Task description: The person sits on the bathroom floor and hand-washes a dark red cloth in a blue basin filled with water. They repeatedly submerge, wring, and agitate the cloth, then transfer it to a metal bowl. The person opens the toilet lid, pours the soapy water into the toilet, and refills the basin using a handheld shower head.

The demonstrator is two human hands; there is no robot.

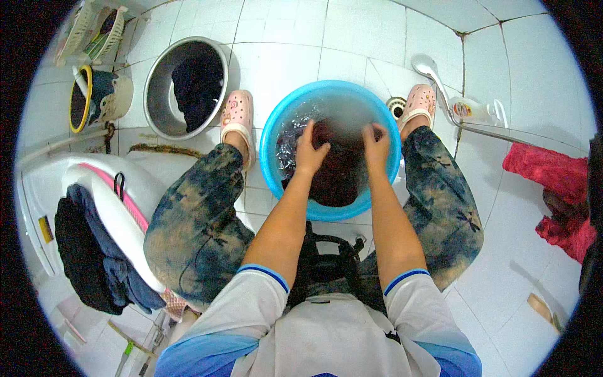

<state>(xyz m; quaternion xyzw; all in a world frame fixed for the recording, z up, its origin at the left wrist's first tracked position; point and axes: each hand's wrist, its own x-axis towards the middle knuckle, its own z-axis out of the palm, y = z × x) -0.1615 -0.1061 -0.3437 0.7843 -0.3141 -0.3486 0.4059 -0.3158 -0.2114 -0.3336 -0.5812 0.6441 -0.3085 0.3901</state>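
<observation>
A blue basin (269, 160) stands on the floor between my feet, holding water and a dark garment (339, 182) that lies mostly under the surface. Over its left half is my left hand (311, 151), open, with the thumb spread away from the fingers. My right hand (375, 147) is above the basin's right half, its fingers bent and the thumb apart from them, with nothing visible in it. Ripples and bright reflections show in the water left of my left hand. Toward the far right the water looks cloudy, and the garment's outline is lost there.
A metal basin (153, 103) with dark cloth stands at the far left. Pink clogs (237, 110) flank the blue basin. Near the right clog are a floor drain (396, 107), a shower head (424, 65) and a bottle (471, 111). Red cloth (553, 173) hangs at right; dark clothes (88, 251) lie left.
</observation>
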